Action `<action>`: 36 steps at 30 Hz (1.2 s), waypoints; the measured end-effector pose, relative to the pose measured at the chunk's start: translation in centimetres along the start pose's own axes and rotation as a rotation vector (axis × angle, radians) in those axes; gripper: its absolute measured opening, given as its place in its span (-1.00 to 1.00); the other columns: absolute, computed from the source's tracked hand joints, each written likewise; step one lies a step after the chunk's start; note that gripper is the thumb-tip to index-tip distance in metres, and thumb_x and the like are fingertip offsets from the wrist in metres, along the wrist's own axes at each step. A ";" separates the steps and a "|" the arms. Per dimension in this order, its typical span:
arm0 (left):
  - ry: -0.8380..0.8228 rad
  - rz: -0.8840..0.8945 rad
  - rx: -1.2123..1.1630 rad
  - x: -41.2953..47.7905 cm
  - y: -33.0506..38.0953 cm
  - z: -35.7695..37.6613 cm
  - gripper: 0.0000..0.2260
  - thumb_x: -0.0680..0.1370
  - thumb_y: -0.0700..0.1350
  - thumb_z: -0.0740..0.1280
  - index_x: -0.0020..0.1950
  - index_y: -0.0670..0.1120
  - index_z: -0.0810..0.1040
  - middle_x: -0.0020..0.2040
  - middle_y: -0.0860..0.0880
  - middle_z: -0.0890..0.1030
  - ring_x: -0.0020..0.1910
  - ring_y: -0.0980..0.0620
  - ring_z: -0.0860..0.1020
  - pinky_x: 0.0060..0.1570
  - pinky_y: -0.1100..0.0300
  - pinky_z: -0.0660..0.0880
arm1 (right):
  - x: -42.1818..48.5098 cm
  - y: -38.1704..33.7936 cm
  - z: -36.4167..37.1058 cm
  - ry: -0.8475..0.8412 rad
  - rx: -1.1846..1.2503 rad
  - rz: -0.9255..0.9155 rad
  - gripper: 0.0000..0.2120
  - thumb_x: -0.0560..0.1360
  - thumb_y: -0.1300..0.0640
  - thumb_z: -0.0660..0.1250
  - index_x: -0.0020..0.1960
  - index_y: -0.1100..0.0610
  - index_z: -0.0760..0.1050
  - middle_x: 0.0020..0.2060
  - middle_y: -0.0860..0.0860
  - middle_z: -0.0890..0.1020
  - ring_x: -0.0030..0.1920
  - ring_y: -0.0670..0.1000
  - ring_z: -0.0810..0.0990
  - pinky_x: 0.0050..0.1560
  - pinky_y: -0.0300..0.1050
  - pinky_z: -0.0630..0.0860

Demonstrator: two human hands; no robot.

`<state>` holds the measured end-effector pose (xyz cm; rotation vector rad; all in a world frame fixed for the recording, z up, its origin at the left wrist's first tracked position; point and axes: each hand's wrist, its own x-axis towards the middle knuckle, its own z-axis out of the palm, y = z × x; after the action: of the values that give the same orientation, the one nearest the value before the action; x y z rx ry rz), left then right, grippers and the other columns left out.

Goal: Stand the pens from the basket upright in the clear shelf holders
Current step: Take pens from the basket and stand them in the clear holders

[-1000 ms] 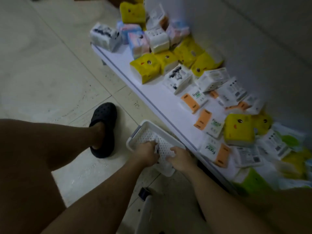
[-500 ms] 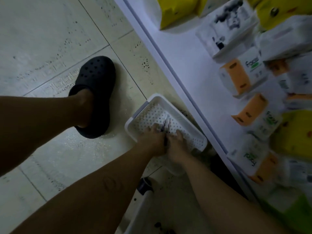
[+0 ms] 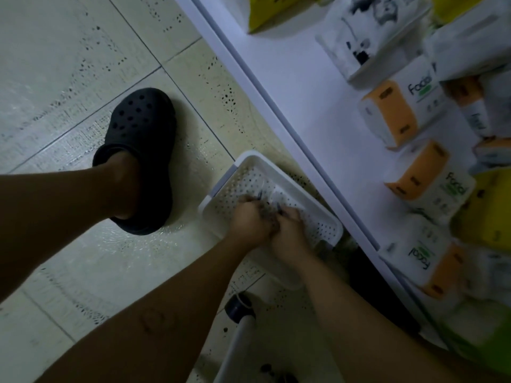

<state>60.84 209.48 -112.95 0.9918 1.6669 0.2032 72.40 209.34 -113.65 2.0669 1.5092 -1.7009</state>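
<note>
Pale speckled tiled floor (image 3: 69,78) fills the left of the view, lit dimly. A low white shelf board (image 3: 298,106) runs diagonally down the right side.

On the shelf are soft tissue packs. The orange-and-white "Facial" packs (image 3: 387,114) lie mid-board, and a yellow pack (image 3: 486,217) sits at the right edge.

The person's bare leg crosses from the left and ends in a black perforated rubber clog (image 3: 141,145), flat on the floor.

A white perforated plastic basket (image 3: 249,157) sits on the floor, just beside the shelf's front edge and right of the clog. Both forearms reach into it from below.

The left hand (image 3: 249,221) and right hand (image 3: 290,233) are inside the basket, knuckles touching. Each grip is closed, with fingers curled round dark slim pens (image 3: 260,195). The pen tips poke out past the fingers, low over the basket bottom. Blur hides how many there are.

Near the lower edge, a white tube with a dark end cap (image 3: 240,308) lies on the floor.
</note>
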 end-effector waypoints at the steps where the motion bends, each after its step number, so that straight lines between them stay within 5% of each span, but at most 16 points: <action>1: 0.063 -0.031 -0.086 0.0 0.0 0.1 -0.78 0.57 -0.18 0.31 0.17 -0.26 0.55 0.09 -0.16 0.60 0.05 -0.07 0.56 0.15 0.20 0.45 | -0.1 -0.2 -0.1 0.012 -0.030 -0.048 -0.78 0.58 0.17 0.20 0.14 0.10 0.58 0.20 0.01 0.41 0.08 0.01 0.47 0.14 -0.03 0.48; 4: 0.212 -0.102 -0.368 -0.3 0.0 0.7 -0.94 0.52 -0.26 0.38 -0.01 -0.19 0.59 -0.05 -0.13 0.64 -0.15 0.03 0.60 -0.14 0.23 0.58 | -0.6 -0.5 -0.2 0.118 -0.047 -0.109 -0.66 0.57 0.25 0.24 -0.35 -0.01 0.45 -0.19 0.00 0.47 -0.26 -0.06 0.43 -0.28 -0.23 0.34; 7: 0.299 -0.116 -0.481 -0.5 0.3 0.5 -0.82 0.47 -0.31 0.40 -0.22 -0.07 0.50 -0.18 -0.04 0.60 -0.13 0.04 0.59 -0.06 0.21 0.56 | -1.1 -0.6 -0.5 0.188 0.021 -0.086 -0.81 0.55 0.29 0.28 -0.17 0.05 0.53 -0.22 -0.04 0.54 -0.23 -0.13 0.48 -0.28 -0.35 0.34; 10: 0.308 -0.080 -0.506 -0.9 1.0 0.0 -0.77 0.47 -0.36 0.36 -0.21 -0.06 0.43 -0.20 -0.01 0.54 -0.12 -0.01 0.57 -0.07 0.23 0.57 | -1.9 -1.0 -1.0 0.238 0.108 -0.084 -0.78 0.50 0.36 0.30 -0.12 0.04 0.48 -0.18 -0.05 0.58 -0.11 -0.03 0.56 -0.10 -0.16 0.50; 13: 0.227 -0.041 -0.550 -1.7 2.0 -0.9 -0.73 0.53 -0.37 0.27 0.14 -0.07 0.43 -0.04 -0.06 0.55 -0.01 -0.08 0.60 0.07 -0.09 0.57 | -3.3 -2.0 -2.1 0.285 0.139 -0.108 -0.72 0.46 0.36 0.35 -0.03 0.03 0.38 -0.17 -0.10 0.53 -0.11 -0.05 0.54 -0.09 -0.10 0.53; 16: 0.090 0.048 -0.486 -3.4 3.1 -2.4 -0.49 0.56 -0.39 0.14 0.47 -0.02 0.25 0.07 -0.13 0.55 -0.01 -0.06 0.55 0.03 0.04 0.54 | -5.1 -3.3 -3.5 0.272 0.136 -0.175 -0.64 0.49 0.34 0.35 0.18 0.03 0.36 -0.20 -0.16 0.48 -0.18 -0.18 0.51 -0.19 -0.37 0.44; 20: 0.056 0.139 -0.319 -6.2 4.0 -4.6 -0.75 0.67 -0.17 0.12 0.32 0.00 0.42 -0.12 -0.02 0.58 -0.21 0.07 0.51 -0.23 0.22 0.44 | -7.8 -5.0 -4.8 0.313 0.026 -0.256 -0.73 0.56 0.21 0.32 0.25 0.12 0.47 -0.22 -0.21 0.45 -0.23 -0.29 0.43 -0.29 -0.48 0.36; 24: 0.101 0.252 -0.296 -9.6 4.7 -6.2 -0.77 0.68 -0.10 0.13 0.28 -0.01 0.48 -0.22 0.01 0.56 -0.32 0.11 0.48 -0.27 0.20 0.45 | -11.6 -7.3 -5.6 0.352 0.050 -0.333 -0.80 0.58 0.15 0.31 0.18 0.14 0.51 -0.17 -0.18 0.55 -0.14 -0.14 0.54 -0.11 -0.26 0.43; 28: 0.132 0.364 -0.354 -14.4 7.6 -7.8 -0.74 0.65 0.01 0.18 0.28 -0.03 0.50 -0.21 0.00 0.55 -0.35 0.19 0.47 -0.28 0.27 0.44 | -16.6 -9.5 -7.1 0.465 0.064 -0.416 -0.83 0.56 0.14 0.34 0.12 0.17 0.55 -0.14 -0.06 0.59 -0.11 -0.07 0.56 -0.18 -0.41 0.40; 30: 0.150 0.434 -0.410 -17.3 10.1 -8.8 -0.75 0.63 0.00 0.24 0.25 -0.05 0.52 -0.22 -0.04 0.56 -0.36 0.13 0.48 -0.36 0.31 0.45 | -19.4 -10.5 -8.3 0.533 0.091 -0.464 -0.83 0.56 0.13 0.34 0.11 0.18 0.55 -0.14 -0.01 0.60 -0.09 -0.01 0.59 -0.10 -0.24 0.47; 33: 0.195 0.548 -0.436 -21.4 13.7 -10.1 -0.83 0.62 -0.01 0.27 0.14 -0.03 0.53 -0.17 -0.06 0.59 -0.24 0.00 0.58 -0.19 0.14 0.57 | -23.7 -12.3 -10.4 0.646 0.093 -0.554 -0.80 0.57 0.12 0.33 0.13 0.20 0.56 -0.06 0.00 0.62 -0.05 -0.03 0.58 0.02 -0.12 0.51; 36: 0.241 0.647 -0.445 -25.1 17.4 -11.3 -0.85 0.61 -0.05 0.28 0.07 -0.10 0.57 -0.15 0.02 0.60 -0.12 -0.06 0.59 0.01 -0.08 0.58 | -28.4 -14.0 -12.9 0.779 0.130 -0.623 -0.78 0.56 0.12 0.34 0.15 0.20 0.58 -0.02 0.01 0.63 -0.08 -0.08 0.58 -0.07 -0.35 0.44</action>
<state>60.14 207.04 -80.47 1.1558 1.3655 1.1095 74.41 206.47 -79.60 2.7069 2.5331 -1.1410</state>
